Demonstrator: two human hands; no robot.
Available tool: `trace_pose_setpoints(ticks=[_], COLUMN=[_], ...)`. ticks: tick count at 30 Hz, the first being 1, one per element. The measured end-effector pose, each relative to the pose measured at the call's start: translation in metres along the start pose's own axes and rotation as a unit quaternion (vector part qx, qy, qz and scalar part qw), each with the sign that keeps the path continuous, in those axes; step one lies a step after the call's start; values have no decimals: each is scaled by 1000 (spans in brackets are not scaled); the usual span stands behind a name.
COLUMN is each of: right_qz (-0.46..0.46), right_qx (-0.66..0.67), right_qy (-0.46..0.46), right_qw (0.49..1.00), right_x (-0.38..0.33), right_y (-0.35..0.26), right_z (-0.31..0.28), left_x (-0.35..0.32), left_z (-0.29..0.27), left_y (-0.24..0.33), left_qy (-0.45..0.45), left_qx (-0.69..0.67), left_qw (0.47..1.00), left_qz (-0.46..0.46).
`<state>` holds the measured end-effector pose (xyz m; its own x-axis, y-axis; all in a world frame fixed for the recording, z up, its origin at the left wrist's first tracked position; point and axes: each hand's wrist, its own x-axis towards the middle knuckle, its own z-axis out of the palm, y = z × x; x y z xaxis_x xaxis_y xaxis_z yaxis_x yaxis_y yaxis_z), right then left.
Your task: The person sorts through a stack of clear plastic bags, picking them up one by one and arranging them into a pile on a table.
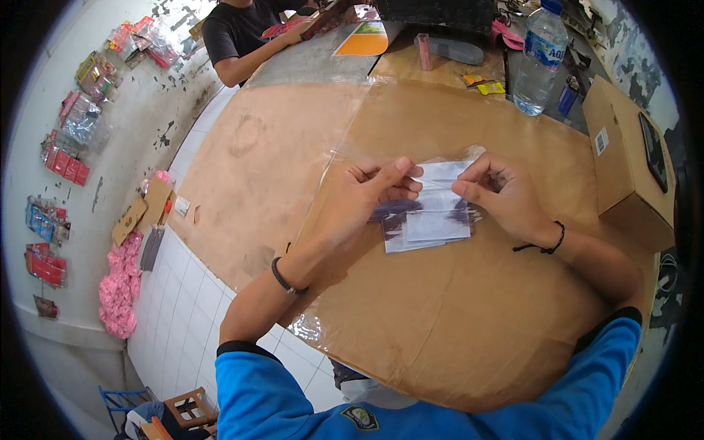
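Spanning the scene: one table [440, 315], brown-covered. Beyond the right hand [507, 187]: one cardboard box [610, 158]. Left hand [372, 189] and right: thumbs and fingers nearly closed; whether they pinch clear film, cannot tell. Between them, extending toward the wearer: clear packets with white paper [438, 226], on the table.

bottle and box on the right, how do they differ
The bottle is clear plastic; the box is opaque brown cardboard. The bottle is slim and rounded; the box is bulky and flat-sided. The bottle has a blue cap; the box bears what looks like a black phone. Both sit at right, clear of the right hand.
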<state>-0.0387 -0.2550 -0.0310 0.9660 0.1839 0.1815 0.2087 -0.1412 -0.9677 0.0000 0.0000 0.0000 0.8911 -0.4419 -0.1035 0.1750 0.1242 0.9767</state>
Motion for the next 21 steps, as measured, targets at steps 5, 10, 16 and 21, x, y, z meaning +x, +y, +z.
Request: trace_pose_setpoints(ticks=[5,10,16,21], right_qz=[-33,-28,-43,-18], right_qx=[-2,20,18,41], right_qy=[10,20,14,-31], right_qw=[999,999,999,999], right_x=[5,4,8,0], right_y=[3,4,2,-3], right_z=[-1,-5,0,-2], left_x=[6,12,9,-3], left_z=[-15,-30,-27,7], left_y=[3,8,7,7], left_qy=[41,42,12,-13], left_qx=[-1,5,10,86], left_qw=[997,996,994,994], left_qz=[61,84,106,60])
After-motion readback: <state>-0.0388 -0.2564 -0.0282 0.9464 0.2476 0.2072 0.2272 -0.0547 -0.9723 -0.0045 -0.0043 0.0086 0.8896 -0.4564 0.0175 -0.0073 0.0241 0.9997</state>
